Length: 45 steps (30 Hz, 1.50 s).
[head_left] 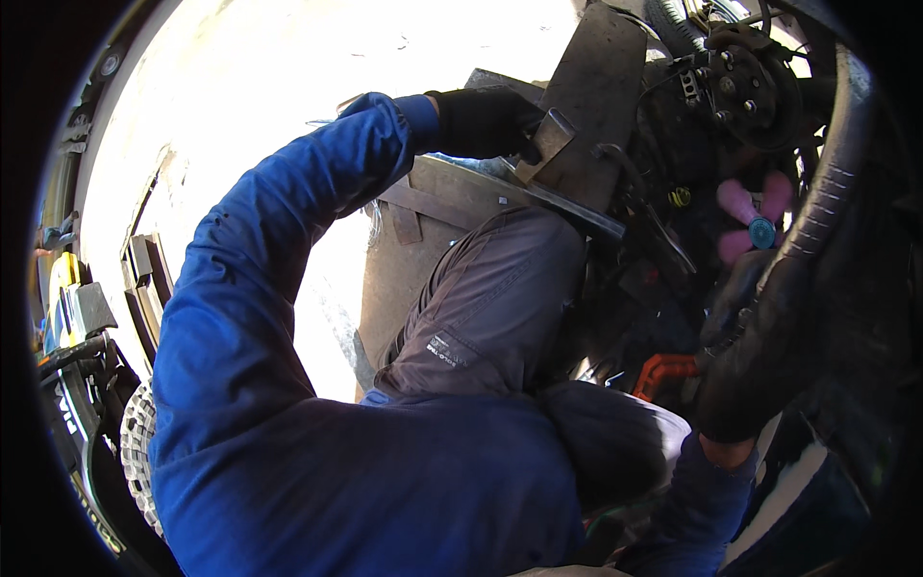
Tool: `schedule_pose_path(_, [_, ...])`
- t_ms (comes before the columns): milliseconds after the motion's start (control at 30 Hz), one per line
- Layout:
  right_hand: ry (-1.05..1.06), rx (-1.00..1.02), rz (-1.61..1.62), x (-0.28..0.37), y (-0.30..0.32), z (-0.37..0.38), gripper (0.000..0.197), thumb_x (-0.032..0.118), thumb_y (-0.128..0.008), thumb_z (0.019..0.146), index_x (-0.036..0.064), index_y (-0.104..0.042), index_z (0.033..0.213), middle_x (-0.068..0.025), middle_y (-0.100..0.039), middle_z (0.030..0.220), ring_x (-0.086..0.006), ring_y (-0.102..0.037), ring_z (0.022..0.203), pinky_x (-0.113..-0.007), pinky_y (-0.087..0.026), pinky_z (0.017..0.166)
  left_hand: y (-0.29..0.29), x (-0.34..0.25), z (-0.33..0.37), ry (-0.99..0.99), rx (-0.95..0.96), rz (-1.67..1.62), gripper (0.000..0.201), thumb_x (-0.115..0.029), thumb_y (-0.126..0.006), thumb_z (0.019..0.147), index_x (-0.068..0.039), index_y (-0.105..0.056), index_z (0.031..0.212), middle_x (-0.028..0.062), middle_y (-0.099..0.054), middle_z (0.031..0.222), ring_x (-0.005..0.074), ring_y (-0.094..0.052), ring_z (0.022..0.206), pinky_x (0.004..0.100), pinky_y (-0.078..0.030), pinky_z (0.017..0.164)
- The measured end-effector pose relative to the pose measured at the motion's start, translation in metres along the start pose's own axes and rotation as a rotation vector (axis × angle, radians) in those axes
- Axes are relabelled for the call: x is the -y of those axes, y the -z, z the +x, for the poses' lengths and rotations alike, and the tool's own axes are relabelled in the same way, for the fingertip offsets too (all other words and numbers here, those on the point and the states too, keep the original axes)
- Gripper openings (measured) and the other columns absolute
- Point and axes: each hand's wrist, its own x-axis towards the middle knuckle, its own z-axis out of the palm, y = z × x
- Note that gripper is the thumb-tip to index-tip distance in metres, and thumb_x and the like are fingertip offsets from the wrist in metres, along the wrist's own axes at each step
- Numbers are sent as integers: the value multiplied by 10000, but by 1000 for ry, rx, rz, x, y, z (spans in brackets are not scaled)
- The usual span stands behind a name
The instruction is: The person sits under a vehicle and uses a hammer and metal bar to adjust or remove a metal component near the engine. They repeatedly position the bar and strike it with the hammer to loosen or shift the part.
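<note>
My left hand, in a black glove, reaches out to the upper middle. Its fingers close on the edge of a bent flat metal piece. Below that piece runs a narrow metal bar, close to a wide dark metal plate. My right hand, also in a dark glove, is low on the right in deep shadow, its fingers mostly hidden. Next to it shows an orange handle-like part; whether the hand holds it I cannot make out.
A ribbed grey tube arcs down the right side. Behind it are a round bolted hub and a pink fan with a teal centre. A metal sheet lies by my knee. At left are a knobbly tyre and metal profiles.
</note>
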Motion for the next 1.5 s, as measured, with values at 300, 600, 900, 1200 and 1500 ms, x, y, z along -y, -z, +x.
schedule_pose_path(300, [183,211,-86,-24,-1,-2,500,29,-579,990,58,-569,1489,-190,-713,1235,-185,-693,962,-335,-539,848,-1,-5,-9,24,-34,47,242,-235,-728,970,-32,-733,1102,133,-739,926,235,-693,815,360,-552,758])
schedule_pose_path(600, [-100,267,68,-27,2,-6,497,11,-582,992,12,-555,1489,-125,-712,1218,-117,-619,870,-268,-510,795,-6,9,-13,31,-82,-173,162,-132,-699,1007,-71,-738,1152,46,-745,906,118,-656,738,287,-556,676])
schedule_pose_path(900, [-48,372,89,-24,-6,-3,505,-15,-569,996,13,-537,1499,-194,-602,1474,-240,-607,1313,-345,-495,1062,-17,36,10,-22,-60,-61,167,-145,-690,1018,-47,-725,1149,74,-761,971,158,-713,852,314,-595,785])
schedule_pose_path(1200, [60,429,23,-24,-26,-2,482,39,-618,967,21,-596,1448,-233,-672,1320,-328,-684,1149,-400,-527,988,-7,0,0,15,-43,-86,243,-259,-739,989,-19,-759,1024,102,-746,841,191,-681,731,343,-568,718])
schedule_pose_path(1500, [-78,134,391,3,-10,-14,448,102,-644,983,17,-615,1421,-213,-707,1205,-345,-694,1108,-411,-538,958,-14,0,-6,-140,-128,90,203,-266,-720,984,-79,-779,1033,188,-719,865,319,-687,759,401,-544,720])
